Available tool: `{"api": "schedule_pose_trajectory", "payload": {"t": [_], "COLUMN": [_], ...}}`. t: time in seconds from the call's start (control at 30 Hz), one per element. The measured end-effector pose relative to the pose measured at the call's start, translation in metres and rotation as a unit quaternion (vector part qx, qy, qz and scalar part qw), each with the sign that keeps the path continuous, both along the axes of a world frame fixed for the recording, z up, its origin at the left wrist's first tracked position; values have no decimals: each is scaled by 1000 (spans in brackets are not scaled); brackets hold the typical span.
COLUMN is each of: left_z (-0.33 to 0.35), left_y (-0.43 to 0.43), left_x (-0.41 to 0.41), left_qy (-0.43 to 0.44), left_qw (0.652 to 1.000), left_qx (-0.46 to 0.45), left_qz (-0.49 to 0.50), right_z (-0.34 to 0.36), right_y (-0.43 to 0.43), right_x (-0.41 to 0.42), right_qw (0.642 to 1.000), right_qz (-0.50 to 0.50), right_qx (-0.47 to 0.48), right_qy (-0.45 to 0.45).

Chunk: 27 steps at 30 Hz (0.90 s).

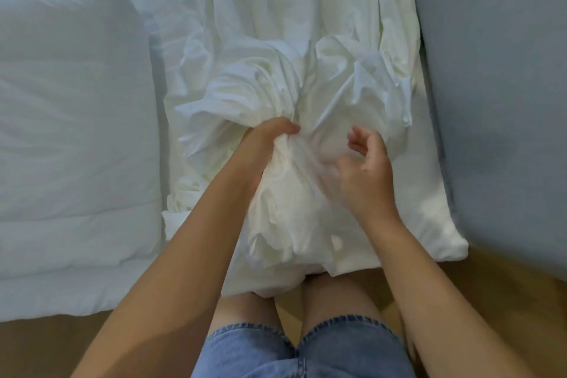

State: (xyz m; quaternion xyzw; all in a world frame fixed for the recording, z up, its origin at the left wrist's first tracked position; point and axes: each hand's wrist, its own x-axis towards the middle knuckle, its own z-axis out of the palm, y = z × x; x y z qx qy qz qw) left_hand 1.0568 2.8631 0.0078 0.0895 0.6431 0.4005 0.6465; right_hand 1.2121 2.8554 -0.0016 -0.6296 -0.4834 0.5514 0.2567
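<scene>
The white sheet is bunched into a loose, crumpled bundle at the near edge of the bed, right in front of the person's knees. Its gathered neck sits in the left grip. From there the rest of the cloth runs away up the bed in long creased folds. A slack lower part spills over the edge and hangs against the bare legs.

The left grip comes at the bundle from its left side. The fingers curl round the gathered fabric and squeeze it into a tight twist, with the thumb lying over the top. The cloth puffs out both above and below that hold.

The right grip is on the right side of the same bundle, level with the twist and close beside it. Its fingers are half curled and its thumb is raised. It is smeared by motion, so I cannot tell whether it pinches any fabric or only brushes it.

A padded white quilt lies flat to the left of the sheet, with a narrow strip of the grey-blue bed showing between them. The same grey-blue cover spreads wide on the right. Beneath the bed's edge is a wooden floor. At the bottom are the person's denim shorts.
</scene>
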Motion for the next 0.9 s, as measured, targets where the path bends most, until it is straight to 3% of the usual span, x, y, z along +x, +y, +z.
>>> {"api": "schedule_pose_trajectory", "payload": {"t": [0.13,0.23,0.33,0.47,0.57,0.63,0.77,0.9], "left_z": [9,17,19,9,2,1,5,6], "left_y": [8,9,16,17,16,16,15,14], "left_x": [-2,-21,-32,-21,-12,-7,2,4], "left_qy": [-12,-42,-16,62,28,-6,-18,0], "left_qw": [999,998,999,992,994,995,996,997], "left_qx": [1,31,40,-26,-27,0,67,77], "left_qz": [-48,-31,-32,-108,-105,-97,-51,12], "right_z": [-34,-48,-48,-31,-16,-6,9,14], "right_y": [24,35,42,52,60,63,65,71], "right_x": [30,41,28,-6,-26,-37,-49,-51], "right_qw": [981,970,987,995,987,992,995,988], "right_qz": [-119,-187,-111,-41,-22,6,45,88], "right_qx": [-30,-76,-109,-47,-64,-33,83,112], "right_qy": [-149,-134,35,72,146,119,-24,-65]}}
